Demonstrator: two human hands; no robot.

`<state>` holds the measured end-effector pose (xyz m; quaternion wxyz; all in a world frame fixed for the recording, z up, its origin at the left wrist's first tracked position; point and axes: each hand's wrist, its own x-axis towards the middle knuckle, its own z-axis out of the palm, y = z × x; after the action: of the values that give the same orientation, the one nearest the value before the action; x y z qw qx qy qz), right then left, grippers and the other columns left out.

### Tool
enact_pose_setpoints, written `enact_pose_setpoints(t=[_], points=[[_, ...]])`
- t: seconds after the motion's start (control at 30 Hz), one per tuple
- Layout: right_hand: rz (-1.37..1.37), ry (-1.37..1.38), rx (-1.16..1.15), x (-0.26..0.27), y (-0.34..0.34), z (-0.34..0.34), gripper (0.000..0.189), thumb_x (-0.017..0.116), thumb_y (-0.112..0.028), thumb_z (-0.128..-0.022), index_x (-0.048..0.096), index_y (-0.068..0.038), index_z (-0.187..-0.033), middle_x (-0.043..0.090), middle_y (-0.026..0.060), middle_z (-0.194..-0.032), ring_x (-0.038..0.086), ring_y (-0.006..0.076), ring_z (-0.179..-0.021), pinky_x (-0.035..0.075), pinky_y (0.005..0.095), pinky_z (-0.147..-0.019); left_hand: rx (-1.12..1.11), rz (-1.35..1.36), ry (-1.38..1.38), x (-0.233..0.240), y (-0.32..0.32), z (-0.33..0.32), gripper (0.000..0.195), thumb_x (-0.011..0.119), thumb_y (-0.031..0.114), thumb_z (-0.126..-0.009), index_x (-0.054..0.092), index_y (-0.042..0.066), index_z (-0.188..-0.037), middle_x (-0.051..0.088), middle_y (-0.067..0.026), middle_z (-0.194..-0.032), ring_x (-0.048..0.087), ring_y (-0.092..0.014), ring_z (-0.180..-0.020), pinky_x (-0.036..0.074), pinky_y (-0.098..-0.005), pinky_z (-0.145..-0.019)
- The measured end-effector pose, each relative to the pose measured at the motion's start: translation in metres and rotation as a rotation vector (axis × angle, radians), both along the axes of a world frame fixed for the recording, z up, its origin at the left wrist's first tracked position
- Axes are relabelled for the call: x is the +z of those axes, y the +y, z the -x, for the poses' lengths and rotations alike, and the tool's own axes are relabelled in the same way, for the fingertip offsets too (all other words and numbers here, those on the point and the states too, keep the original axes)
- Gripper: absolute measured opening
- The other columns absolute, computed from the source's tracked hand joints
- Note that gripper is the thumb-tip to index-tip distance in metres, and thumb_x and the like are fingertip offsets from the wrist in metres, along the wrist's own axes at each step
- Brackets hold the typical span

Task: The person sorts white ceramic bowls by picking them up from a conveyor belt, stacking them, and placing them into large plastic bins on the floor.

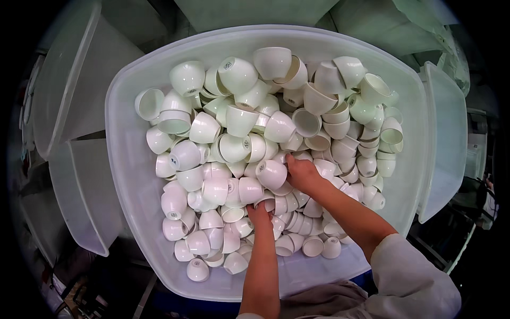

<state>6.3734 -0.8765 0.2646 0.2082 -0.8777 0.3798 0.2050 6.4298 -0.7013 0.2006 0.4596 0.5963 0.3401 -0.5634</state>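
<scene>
A heap of white ceramic cups (241,119) fills a large translucent plastic tub (131,159), lying at many angles, some nested in one another. My left hand (259,213) reaches in among the cups near the middle of the heap, its fingertips at the rim of a tilted cup (266,202); whether it grips that cup is hidden. Above it and to the right, my right hand (303,173) is at the right side of a cup lying with its marked base up (271,174). Its fingers are partly hidden, so its hold cannot be made out.
More translucent plastic tubs stand on the left (85,199) and on the right (444,143). Pale containers and plastic sheeting (422,24) lie beyond the far rim. The near rim of the full tub is close to my body.
</scene>
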Motion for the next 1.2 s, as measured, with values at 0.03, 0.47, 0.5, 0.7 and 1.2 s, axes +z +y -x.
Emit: enact_pose_setpoints(t=[0.03, 0.47, 0.5, 0.7, 1.2], points=[[-0.029, -0.01, -0.067, 0.01, 0.005, -0.013, 0.029, 0.063, -0.011, -0.072, 0.047, 0.0, -0.093, 0.062, 0.0152, -0.077, 0.061, 0.0337, -0.071, 0.045, 0.0427, -0.064, 0.124, 0.04, -0.266, -0.025, 0.006, 0.006, 0.057, 0.062, 0.014, -0.08, 0.039, 0.009, -0.132, 0.057, -0.0104, -0.115, 0.058, -0.023, -0.095, 0.052, -0.0343, -0.058], [0.035, -0.031, 0.109, 0.004, -0.004, 0.016, 0.031, 0.065, -0.019, -0.072, 0.061, -0.013, -0.103, 0.065, 0.0049, -0.096, 0.056, 0.025, -0.102, 0.041, 0.0496, -0.081, -0.046, 0.0, -0.685, 0.03, 0.08, 0.016, 0.032, 0.052, 0.003, -0.087, 0.054, -0.002, -0.118, 0.057, -0.0139, -0.113, 0.055, -0.025, -0.105, 0.046, -0.0339, -0.088], [-0.013, -0.005, 0.079, -0.001, -0.011, 0.018, 0.03, 0.064, -0.02, -0.073, 0.061, -0.013, -0.102, 0.066, 0.0049, -0.097, 0.055, 0.0248, -0.104, 0.041, 0.0513, -0.082, 0.33, 0.068, -0.388, 0.04, 0.062, -0.004, 0.035, 0.052, 0.005, -0.089, 0.05, -0.001, -0.123, 0.057, -0.0126, -0.112, 0.056, -0.025, -0.104, 0.047, -0.0351, -0.09], [0.003, -0.022, 0.242, -0.01, -0.008, 0.031, 0.036, 0.062, -0.017, -0.076, 0.06, -0.013, -0.112, 0.063, 0.0109, -0.099, 0.062, 0.0311, -0.083, 0.052, 0.0406, -0.07, 0.689, 0.014, -0.272, 0.023, 0.047, -0.031, 0.032, 0.06, 0.004, -0.084, 0.055, 0.001, -0.116, 0.059, -0.0101, -0.112, 0.058, -0.022, -0.101, 0.047, -0.032, -0.087], [-0.645, -0.185, -0.476, 0.04, -0.009, 0.046, 0.036, 0.061, -0.005, -0.082, 0.059, -0.005, -0.118, 0.065, 0.0089, -0.107, 0.061, 0.0163, -0.095, 0.047, 0.0294, -0.086, -0.617, 0.406, -0.104, 0.028, 0.038, 0.002, 0.052, 0.063, 0.022, -0.083, 0.047, 0.001, -0.128, 0.06, -0.0181, -0.111, 0.059, -0.03, -0.1, 0.048, -0.039, -0.083]])
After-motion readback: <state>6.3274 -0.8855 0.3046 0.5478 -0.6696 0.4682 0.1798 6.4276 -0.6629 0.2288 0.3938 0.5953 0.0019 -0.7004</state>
